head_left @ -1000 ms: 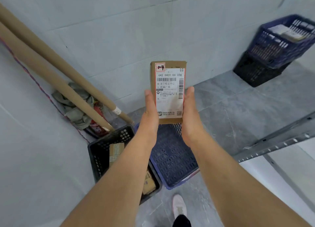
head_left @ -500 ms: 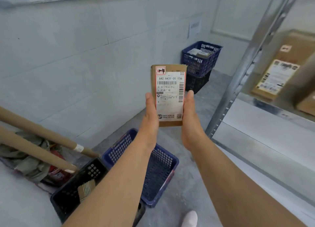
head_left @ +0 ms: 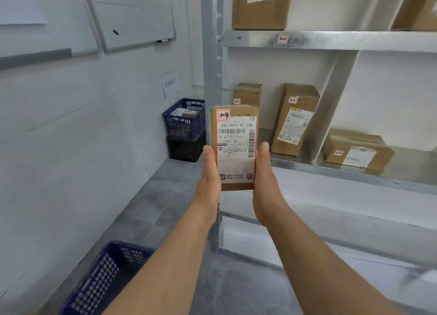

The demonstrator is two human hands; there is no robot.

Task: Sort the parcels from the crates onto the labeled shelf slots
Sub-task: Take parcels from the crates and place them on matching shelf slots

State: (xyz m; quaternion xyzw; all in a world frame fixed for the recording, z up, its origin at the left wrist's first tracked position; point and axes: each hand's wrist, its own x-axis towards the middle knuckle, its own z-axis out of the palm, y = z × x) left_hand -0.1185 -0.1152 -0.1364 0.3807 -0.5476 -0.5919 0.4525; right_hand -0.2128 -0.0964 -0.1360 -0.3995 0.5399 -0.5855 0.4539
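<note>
The parcel (head_left: 236, 149) is up in the middle of the frame, in the air in front of the shelf's (head_left: 331, 40) grey upright, label facing the person. Both hands have it: the left hand (head_left: 210, 172) on its left long edge, the right hand (head_left: 264, 179) on its right, each thumb lying straight up the front. The fingers behind are hidden, so I'd guess rather than swear that the grip wraps round the back.

The step, as I read it, is matching the parcel to its slot. A red-boxed mark (head_left: 223, 115) at the label's top left reads "1-4". The small tag (head_left: 283, 39) on the upper shelf rail looks like "1-1", though it is blurred. The boxes on the middle level, such as the leaning box (head_left: 294, 120), carry marks beginning with 2. So the right slot is likely on the upper level, further right than this tag.

To do it well:
- Keep the label facing you until a tag clearly agrees.
- Lift the parcel clear of the rail instead of scraping over it.
- Set it down label outward, apart from the upper-level box (head_left: 259, 7).
- Support it from underneath before either hand lets go.
</note>
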